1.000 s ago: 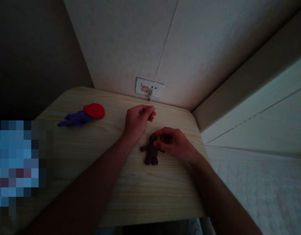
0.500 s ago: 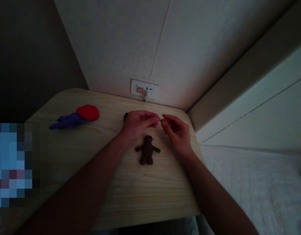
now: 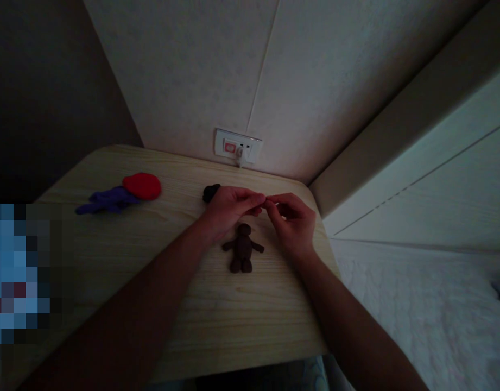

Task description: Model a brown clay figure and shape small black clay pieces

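My left hand (image 3: 238,207) and my right hand (image 3: 293,217) meet at the fingertips above the table, both closed in a pinch. Whatever lies between the fingers is too small to make out. Just below them a brown clay figure (image 3: 243,248) lies flat, with a round head, arms spread out and two short legs. Partly hidden behind my left hand is a black lump (image 3: 211,192) that looks like clay. Farther left, a flat red clay piece (image 3: 143,186) touches a purple clay piece (image 3: 109,200) of uneven shape.
The pale wooden table (image 3: 217,320) reaches to the wall, where a socket plate (image 3: 238,146) holds a plug. To the right are a pale panel (image 3: 416,184) and a white quilted surface (image 3: 400,304). A blurred-out blue patch covers the left edge.
My right fingertips have closed in and now touch those of my left hand; before there was a small gap. The view has shifted slightly, and more of the black lump shows.
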`<act>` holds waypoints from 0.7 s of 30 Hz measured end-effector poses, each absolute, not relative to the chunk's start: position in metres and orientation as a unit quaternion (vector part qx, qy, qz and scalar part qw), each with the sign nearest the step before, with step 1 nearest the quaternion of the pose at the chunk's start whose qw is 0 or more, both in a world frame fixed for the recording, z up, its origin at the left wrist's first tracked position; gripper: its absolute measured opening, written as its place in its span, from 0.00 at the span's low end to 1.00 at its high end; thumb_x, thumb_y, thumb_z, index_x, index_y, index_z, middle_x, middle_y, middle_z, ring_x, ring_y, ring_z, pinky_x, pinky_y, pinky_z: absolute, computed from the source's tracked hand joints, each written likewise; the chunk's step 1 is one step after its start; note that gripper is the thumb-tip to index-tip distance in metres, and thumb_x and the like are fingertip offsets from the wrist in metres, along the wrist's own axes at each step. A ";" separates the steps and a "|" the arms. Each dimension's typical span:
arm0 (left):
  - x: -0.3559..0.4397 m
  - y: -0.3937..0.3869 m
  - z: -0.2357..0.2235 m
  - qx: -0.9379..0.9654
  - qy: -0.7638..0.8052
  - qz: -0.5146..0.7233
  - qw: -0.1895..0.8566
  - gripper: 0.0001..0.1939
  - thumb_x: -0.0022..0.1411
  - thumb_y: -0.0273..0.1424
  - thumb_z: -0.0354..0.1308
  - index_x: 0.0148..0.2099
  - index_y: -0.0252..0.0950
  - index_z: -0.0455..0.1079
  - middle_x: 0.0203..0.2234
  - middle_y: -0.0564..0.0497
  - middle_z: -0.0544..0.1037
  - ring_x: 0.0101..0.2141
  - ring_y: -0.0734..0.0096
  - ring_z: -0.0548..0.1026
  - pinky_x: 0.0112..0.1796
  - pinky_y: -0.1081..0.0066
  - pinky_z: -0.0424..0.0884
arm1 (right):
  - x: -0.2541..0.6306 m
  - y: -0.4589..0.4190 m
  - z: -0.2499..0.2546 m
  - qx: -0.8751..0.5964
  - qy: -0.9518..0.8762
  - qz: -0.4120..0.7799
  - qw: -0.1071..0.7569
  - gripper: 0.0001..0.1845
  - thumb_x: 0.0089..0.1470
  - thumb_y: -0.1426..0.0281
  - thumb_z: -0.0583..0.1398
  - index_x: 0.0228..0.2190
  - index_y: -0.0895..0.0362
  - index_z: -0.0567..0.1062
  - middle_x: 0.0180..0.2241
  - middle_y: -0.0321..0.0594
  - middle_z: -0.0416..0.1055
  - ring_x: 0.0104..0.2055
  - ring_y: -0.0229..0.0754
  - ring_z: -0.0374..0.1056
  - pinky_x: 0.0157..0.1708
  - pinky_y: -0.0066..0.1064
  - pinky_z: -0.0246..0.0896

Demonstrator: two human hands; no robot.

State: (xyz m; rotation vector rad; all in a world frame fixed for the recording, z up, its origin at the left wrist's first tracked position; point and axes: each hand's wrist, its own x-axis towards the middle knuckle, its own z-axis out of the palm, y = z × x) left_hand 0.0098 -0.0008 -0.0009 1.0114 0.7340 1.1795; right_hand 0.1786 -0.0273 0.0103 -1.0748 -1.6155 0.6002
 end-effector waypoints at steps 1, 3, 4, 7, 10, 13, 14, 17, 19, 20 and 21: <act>0.010 -0.001 -0.001 0.453 0.328 0.520 0.646 0.16 0.50 0.42 0.77 0.33 0.34 0.84 0.26 0.47 0.82 0.28 0.72 0.75 0.34 0.69 0.72 | 0.179 -0.027 0.010 -0.453 -0.678 0.241 0.526 0.09 0.60 0.59 0.68 0.36 0.50 0.84 0.34 0.40 0.78 0.31 0.41 0.72 0.30 0.36 0.70; 0.010 -0.001 -0.002 0.471 0.336 0.517 0.630 0.14 0.52 0.41 0.75 0.34 0.35 0.84 0.26 0.47 0.82 0.29 0.72 0.75 0.34 0.70 0.71 | 0.180 -0.027 0.010 -0.462 -0.682 0.216 0.524 0.08 0.60 0.61 0.67 0.36 0.51 0.83 0.33 0.40 0.78 0.30 0.40 0.71 0.29 0.35 0.68; 0.009 -0.001 -0.002 0.478 0.340 0.516 0.624 0.14 0.53 0.41 0.75 0.35 0.35 0.85 0.26 0.47 0.82 0.29 0.72 0.75 0.34 0.70 0.71 | 0.180 -0.027 0.010 -0.466 -0.685 0.201 0.523 0.07 0.60 0.61 0.67 0.36 0.51 0.84 0.33 0.40 0.78 0.29 0.40 0.70 0.28 0.35 0.68; 0.009 -0.002 0.000 0.484 0.350 0.517 0.613 0.13 0.55 0.41 0.73 0.34 0.35 0.84 0.26 0.47 0.82 0.28 0.71 0.75 0.33 0.69 0.71 | 0.180 -0.027 0.012 -0.468 -0.701 0.159 0.514 0.07 0.61 0.62 0.66 0.36 0.50 0.84 0.32 0.40 0.78 0.29 0.41 0.69 0.29 0.36 0.68; 0.009 -0.002 0.002 0.494 0.357 0.512 0.606 0.13 0.55 0.41 0.72 0.33 0.35 0.84 0.25 0.48 0.81 0.28 0.71 0.75 0.33 0.69 0.71 | 0.179 -0.027 0.014 -0.460 -0.710 0.147 0.513 0.08 0.61 0.62 0.66 0.38 0.50 0.85 0.34 0.41 0.79 0.31 0.41 0.70 0.28 0.36 0.68; 0.008 -0.001 0.002 0.502 0.357 0.507 0.603 0.14 0.55 0.42 0.72 0.33 0.35 0.83 0.25 0.48 0.81 0.27 0.71 0.75 0.32 0.69 0.71 | 0.179 -0.027 0.015 -0.458 -0.715 0.148 0.507 0.08 0.61 0.60 0.67 0.35 0.50 0.85 0.33 0.41 0.79 0.30 0.41 0.70 0.28 0.36 0.68; 0.008 -0.001 0.001 0.502 0.355 0.509 0.603 0.15 0.56 0.43 0.72 0.33 0.35 0.83 0.25 0.48 0.81 0.27 0.71 0.75 0.32 0.69 0.71 | 0.179 -0.027 0.015 -0.459 -0.713 0.152 0.507 0.08 0.60 0.60 0.68 0.34 0.50 0.85 0.32 0.41 0.79 0.30 0.41 0.70 0.28 0.36 0.67; 0.008 0.000 -0.001 0.501 0.349 0.514 0.603 0.15 0.56 0.44 0.71 0.34 0.35 0.83 0.26 0.47 0.81 0.28 0.71 0.75 0.32 0.69 0.70 | 0.179 -0.026 0.014 -0.463 -0.701 0.177 0.512 0.09 0.59 0.58 0.68 0.35 0.49 0.85 0.33 0.41 0.78 0.31 0.42 0.70 0.28 0.36 0.66; 0.007 0.001 -0.001 0.507 0.349 0.511 0.599 0.15 0.57 0.43 0.71 0.34 0.35 0.83 0.26 0.47 0.81 0.28 0.71 0.75 0.32 0.70 0.70 | 0.179 -0.026 0.013 -0.459 -0.697 0.196 0.514 0.09 0.59 0.58 0.69 0.36 0.49 0.85 0.34 0.41 0.78 0.32 0.42 0.70 0.28 0.36 0.66; 0.007 0.001 -0.001 0.510 0.350 0.509 0.598 0.15 0.57 0.43 0.71 0.34 0.35 0.83 0.26 0.47 0.81 0.28 0.71 0.75 0.32 0.70 0.70 | 0.179 -0.025 0.013 -0.456 -0.697 0.203 0.515 0.09 0.59 0.58 0.69 0.36 0.49 0.85 0.34 0.41 0.78 0.32 0.42 0.71 0.28 0.36 0.65; 0.006 0.001 0.000 0.513 0.351 0.507 0.597 0.15 0.57 0.43 0.71 0.33 0.35 0.83 0.26 0.47 0.81 0.28 0.71 0.75 0.32 0.69 0.70 | 0.179 -0.025 0.013 -0.453 -0.698 0.208 0.514 0.09 0.60 0.58 0.69 0.36 0.49 0.85 0.34 0.41 0.78 0.32 0.42 0.71 0.28 0.36 0.65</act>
